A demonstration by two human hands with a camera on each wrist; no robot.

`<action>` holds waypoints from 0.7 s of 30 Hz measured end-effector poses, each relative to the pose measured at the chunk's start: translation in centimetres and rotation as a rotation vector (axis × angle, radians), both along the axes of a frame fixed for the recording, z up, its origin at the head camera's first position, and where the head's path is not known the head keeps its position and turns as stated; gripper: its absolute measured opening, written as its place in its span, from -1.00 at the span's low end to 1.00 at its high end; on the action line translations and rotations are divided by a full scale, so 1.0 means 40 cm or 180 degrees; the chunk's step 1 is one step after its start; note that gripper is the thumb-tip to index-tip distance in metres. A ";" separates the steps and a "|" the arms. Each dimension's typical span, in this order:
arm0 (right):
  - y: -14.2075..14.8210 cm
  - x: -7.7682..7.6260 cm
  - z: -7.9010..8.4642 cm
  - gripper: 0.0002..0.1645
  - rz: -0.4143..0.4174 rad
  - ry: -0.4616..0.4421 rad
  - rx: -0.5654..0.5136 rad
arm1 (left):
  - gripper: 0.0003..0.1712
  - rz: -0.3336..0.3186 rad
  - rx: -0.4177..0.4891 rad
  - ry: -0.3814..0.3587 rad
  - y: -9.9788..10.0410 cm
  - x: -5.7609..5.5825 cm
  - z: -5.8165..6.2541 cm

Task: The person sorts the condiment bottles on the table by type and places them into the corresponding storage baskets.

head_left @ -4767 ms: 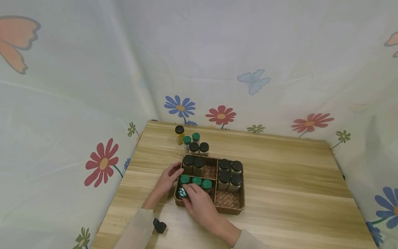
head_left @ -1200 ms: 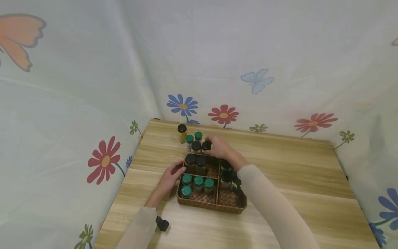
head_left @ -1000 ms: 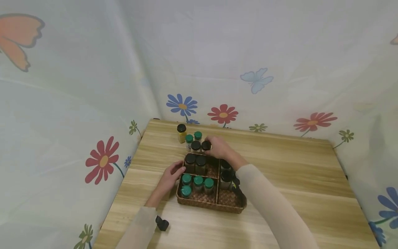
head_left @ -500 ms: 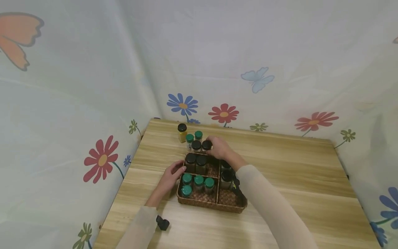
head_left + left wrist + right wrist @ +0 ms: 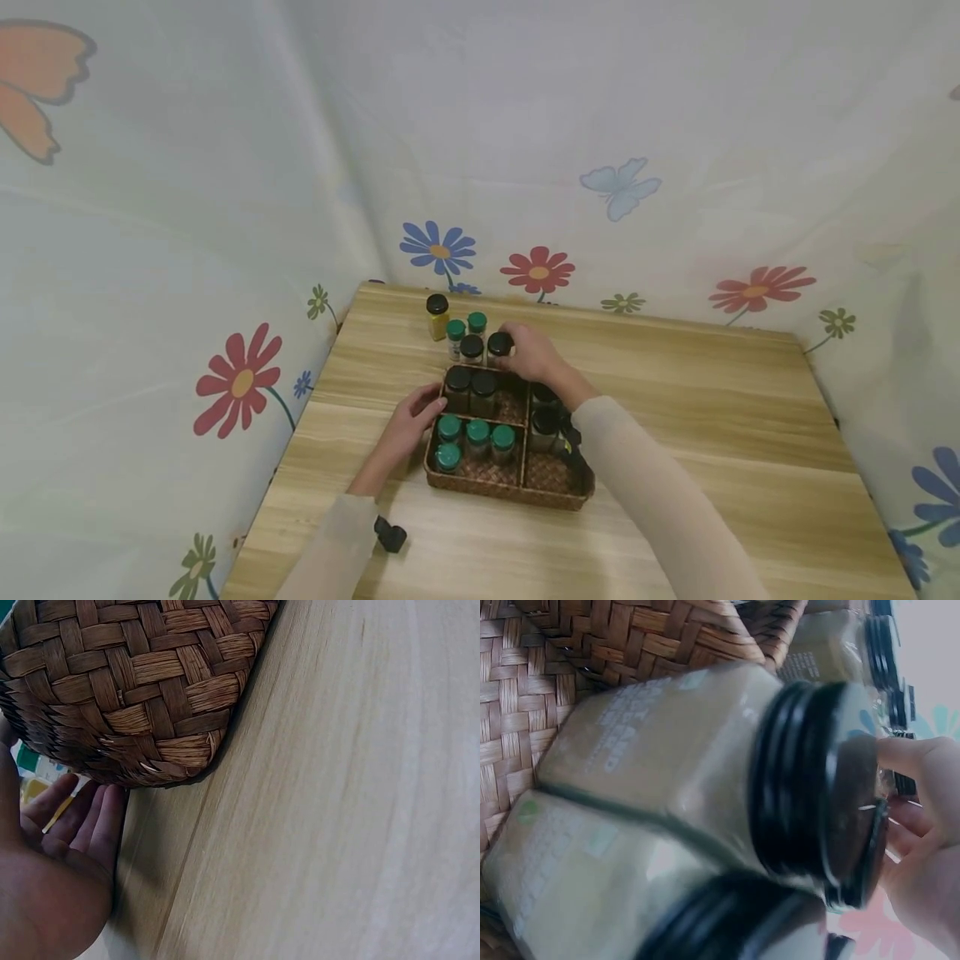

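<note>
In the head view, my right hand (image 5: 531, 354) grips a black-lidded spice jar (image 5: 499, 345) behind the basket, fingers at its lid. Its lid stands slightly higher than that of the neighbouring black-lidded jar (image 5: 471, 348). At the left side of the divided woven basket (image 5: 510, 495), my left hand (image 5: 405, 427) touches the wall, thumb at the rim. The left wrist view shows that hand's fingers (image 5: 105, 825) extended at the basket's outside. Two black-lidded jars (image 5: 483, 392) fill part of the back-left compartment; several green-capped jars (image 5: 477, 442) stand in the front-left one.
Behind the basket stand two green-capped jars (image 5: 455, 340) and a yellow-filled jar (image 5: 438, 321). Black-lidded jars (image 5: 543, 429) in the right compartment are partly hidden by my right forearm. The wooden table (image 5: 697, 417) meets a flower-printed curtain (image 5: 660, 242) at the back and sides.
My right hand has left a green-capped jar in the front-left compartment and reached back to the black-lidded jar. That jar has just shifted slightly up and away from its neighbour. My left hand stays put.
</note>
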State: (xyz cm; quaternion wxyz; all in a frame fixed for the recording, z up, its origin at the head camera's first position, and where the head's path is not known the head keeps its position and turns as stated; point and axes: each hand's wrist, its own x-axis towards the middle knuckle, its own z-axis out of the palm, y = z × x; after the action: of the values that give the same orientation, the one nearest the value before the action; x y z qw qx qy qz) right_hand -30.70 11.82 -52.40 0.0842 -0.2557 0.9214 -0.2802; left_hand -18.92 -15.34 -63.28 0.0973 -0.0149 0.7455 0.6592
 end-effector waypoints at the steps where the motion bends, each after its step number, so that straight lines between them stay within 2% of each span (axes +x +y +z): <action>1: 0.004 -0.001 0.005 -0.58 -0.0002 0.0004 -0.0019 | -0.30 0.0000 0.0006 0.0009 0.001 0.000 0.002; 4: 0.024 -0.004 0.022 -0.57 -0.0016 -0.0007 -0.0074 | -0.32 0.0008 0.0007 0.0014 0.003 0.000 0.005; 9: 0.070 -0.001 0.074 -0.55 -0.0075 -0.0119 -0.0459 | -0.32 0.0046 -0.0024 0.0062 0.004 -0.002 0.000; 10: 0.081 0.001 0.086 -0.57 -0.0084 -0.0099 -0.0554 | -0.32 0.0035 -0.0027 0.0055 0.006 0.000 0.010; 14: 0.128 0.017 0.138 -0.60 -0.0139 0.0089 -0.0916 | -0.32 0.0032 -0.0011 0.0049 0.005 -0.002 0.012; 21: 0.205 0.087 0.217 -0.57 -0.0279 0.0190 -0.1209 | -0.32 0.0040 -0.0025 0.0026 0.008 -0.001 0.003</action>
State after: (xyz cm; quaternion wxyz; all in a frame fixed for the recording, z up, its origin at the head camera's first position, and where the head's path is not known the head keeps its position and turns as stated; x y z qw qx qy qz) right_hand -27.24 20.01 -43.71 -0.0052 -0.2348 0.8643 -0.4447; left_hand -18.97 -15.02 -63.15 0.0900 -0.0173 0.7483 0.6570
